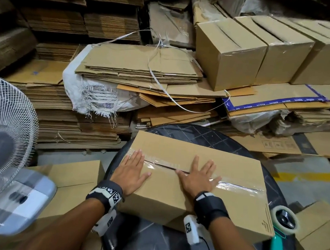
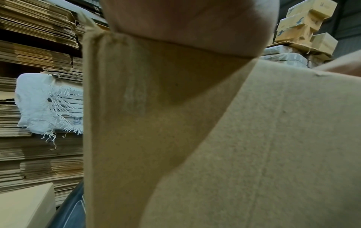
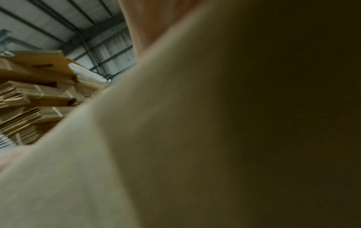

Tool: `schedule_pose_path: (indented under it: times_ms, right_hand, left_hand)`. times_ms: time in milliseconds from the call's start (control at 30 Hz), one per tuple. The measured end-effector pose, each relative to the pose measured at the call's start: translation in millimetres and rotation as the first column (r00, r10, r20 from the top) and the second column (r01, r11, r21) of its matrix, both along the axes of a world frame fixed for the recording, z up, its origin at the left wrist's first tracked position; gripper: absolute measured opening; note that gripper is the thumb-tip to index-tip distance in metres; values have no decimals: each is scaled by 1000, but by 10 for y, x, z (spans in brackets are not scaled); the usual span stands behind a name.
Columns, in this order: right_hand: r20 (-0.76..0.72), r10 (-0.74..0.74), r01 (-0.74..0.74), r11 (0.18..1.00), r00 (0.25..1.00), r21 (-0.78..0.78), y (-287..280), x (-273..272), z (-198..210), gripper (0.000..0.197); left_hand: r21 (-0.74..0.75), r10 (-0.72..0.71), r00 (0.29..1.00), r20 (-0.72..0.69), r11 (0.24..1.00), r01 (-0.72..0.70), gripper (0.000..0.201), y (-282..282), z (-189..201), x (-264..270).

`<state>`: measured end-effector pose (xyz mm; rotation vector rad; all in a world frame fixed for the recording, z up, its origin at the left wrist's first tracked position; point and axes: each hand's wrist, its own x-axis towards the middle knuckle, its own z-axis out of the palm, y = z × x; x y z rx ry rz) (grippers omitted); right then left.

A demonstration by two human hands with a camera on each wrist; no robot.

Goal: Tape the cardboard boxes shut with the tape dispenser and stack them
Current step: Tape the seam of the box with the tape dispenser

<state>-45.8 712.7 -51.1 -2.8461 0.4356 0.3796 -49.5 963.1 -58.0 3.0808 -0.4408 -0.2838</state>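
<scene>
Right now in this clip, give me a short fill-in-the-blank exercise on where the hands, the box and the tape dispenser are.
1. Both hands, the left hand and the right hand, lie ____ on top of the cardboard box.
2. The strip along the box's top seam is clear ____.
3. The tape dispenser stands to the ____ of the box, held by neither hand.
4. The white fan stands on the ____ side.

Missing words: flat; tape; right; left

Head camera looks down and forward over the cardboard box point(image 1: 195, 178); both wrist cameras sit pressed close against its near side, facing far and upward, sharing that box and the flattened cardboard stacks point(image 2: 37, 50) beyond.
</scene>
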Motion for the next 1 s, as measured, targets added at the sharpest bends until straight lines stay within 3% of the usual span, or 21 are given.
schedule_pose_path:
  times_ms: [133, 267, 433, 633, 833, 1000]
  right_hand:
    - [-1, -93, 93, 995, 996, 22, -282, -79, 64, 106]
    - [35, -59, 59, 998, 998, 2, 10, 21, 174, 109]
    - [28, 2, -2, 1000, 1000, -1, 343, -10, 112, 95]
    - [-6, -166, 166, 986, 986, 34, -441, -167, 31, 97]
    - [-10, -293, 293, 955, 956, 47, -803, -285, 152, 102]
    - [105, -140, 140, 990, 985, -1, -213, -144, 266, 100]
  left_hand:
    - [1, 3, 1000, -1, 1000, -3, 96, -5, -19, -1]
    - [3, -2, 1000, 1, 1000, 2, 106, 4, -12, 15]
    - [-22, 0, 1000, 12, 1000, 0, 118, 11, 18, -21]
    - [-23, 17, 1000, -4, 1000, -17, 101, -9, 33, -19]
    - [-39, 14, 1000, 3, 999, -14, 110, -4, 24, -31]
    - [-36, 13, 1000, -4, 999, -13, 116, 7, 26, -17]
